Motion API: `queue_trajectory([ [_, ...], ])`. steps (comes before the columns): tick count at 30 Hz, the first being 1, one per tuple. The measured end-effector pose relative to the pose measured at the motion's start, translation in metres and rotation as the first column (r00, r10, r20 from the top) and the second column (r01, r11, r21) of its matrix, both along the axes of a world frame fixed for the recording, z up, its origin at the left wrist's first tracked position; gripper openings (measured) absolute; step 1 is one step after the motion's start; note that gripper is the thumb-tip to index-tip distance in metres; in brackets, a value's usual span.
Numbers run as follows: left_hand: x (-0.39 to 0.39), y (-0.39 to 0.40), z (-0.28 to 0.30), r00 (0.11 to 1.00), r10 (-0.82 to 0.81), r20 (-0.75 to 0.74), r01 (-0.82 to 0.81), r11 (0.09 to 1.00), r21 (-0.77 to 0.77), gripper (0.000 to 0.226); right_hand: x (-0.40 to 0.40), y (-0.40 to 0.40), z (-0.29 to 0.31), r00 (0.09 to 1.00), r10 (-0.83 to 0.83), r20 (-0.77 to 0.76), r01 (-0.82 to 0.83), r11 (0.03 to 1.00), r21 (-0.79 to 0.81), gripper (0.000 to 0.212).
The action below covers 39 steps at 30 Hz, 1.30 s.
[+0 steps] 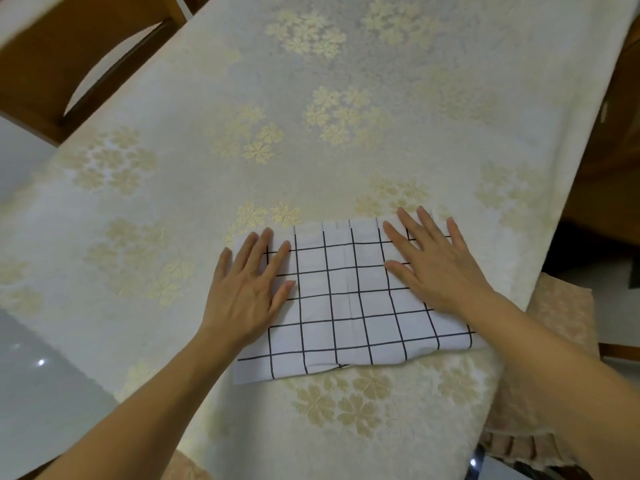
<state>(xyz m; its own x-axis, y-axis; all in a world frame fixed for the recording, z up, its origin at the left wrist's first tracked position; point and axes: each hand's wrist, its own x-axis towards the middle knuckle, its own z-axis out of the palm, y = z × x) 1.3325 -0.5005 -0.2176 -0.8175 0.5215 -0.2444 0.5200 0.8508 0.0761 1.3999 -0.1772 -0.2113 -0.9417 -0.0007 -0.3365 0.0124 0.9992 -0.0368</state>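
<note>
A folded white cloth with a black grid pattern lies flat near the front of the table. My left hand presses on its left edge with straight, spread fingers. My right hand lies flat on the cloth's upper right part, fingers straight and pointing away from me. Neither hand grips the cloth.
The table carries a cream tablecloth with gold flower clusters. A wooden chair stands at the far left. A cushioned chair seat with a beige cover sits at the right edge. Glossy grey floor shows at the lower left.
</note>
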Motion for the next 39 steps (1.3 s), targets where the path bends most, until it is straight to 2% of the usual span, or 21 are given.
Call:
queue_trajectory([
  [7, -0.003, 0.001, -0.005, 0.998, 0.062, -0.006, -0.062, 0.998, 0.005, 0.067, -0.023, -0.005, -0.010, 0.998, 0.017, -0.060, -0.018, 1.000, -0.019, 0.070],
  [12, 0.001, 0.005, -0.004, 0.998, 0.049, -0.034, -0.048, 0.998, 0.029, 0.068, -0.014, -0.008, -0.009, 0.994, -0.058, -0.094, 0.051, 0.996, -0.079, 0.070],
  [23, -0.009, 0.006, -0.020, 0.997, 0.075, -0.031, -0.074, 0.996, 0.054, 0.066, -0.019, -0.003, -0.030, 0.991, -0.052, -0.124, 0.046, 0.998, -0.052, 0.070],
  [27, -0.001, 0.013, -0.006, 0.993, 0.101, -0.057, -0.094, 0.989, 0.113, 0.067, -0.025, -0.001, -0.029, 0.991, -0.053, -0.126, 0.046, 0.997, -0.055, 0.070],
  [31, 0.052, 0.028, 0.009, 0.998, 0.012, -0.064, -0.003, 0.990, 0.143, 0.066, -0.011, -0.020, -0.002, 0.978, -0.127, -0.167, 0.093, 0.976, -0.199, 0.074],
  [33, 0.073, 0.034, 0.005, 0.999, 0.009, -0.037, -0.004, 0.990, 0.139, 0.066, 0.010, -0.038, 0.010, 0.986, -0.085, -0.144, 0.046, 0.966, -0.254, 0.075],
  [36, 0.084, 0.037, -0.007, 1.000, 0.007, 0.000, -0.007, 0.993, 0.122, 0.065, 0.034, -0.047, 0.000, 0.998, 0.007, -0.065, -0.019, 0.982, -0.187, 0.074],
  [39, 0.080, 0.033, -0.016, 0.999, 0.033, 0.003, -0.033, 0.996, 0.085, 0.066, 0.031, -0.034, -0.016, 0.998, 0.000, -0.060, -0.008, 0.993, -0.121, 0.073],
])
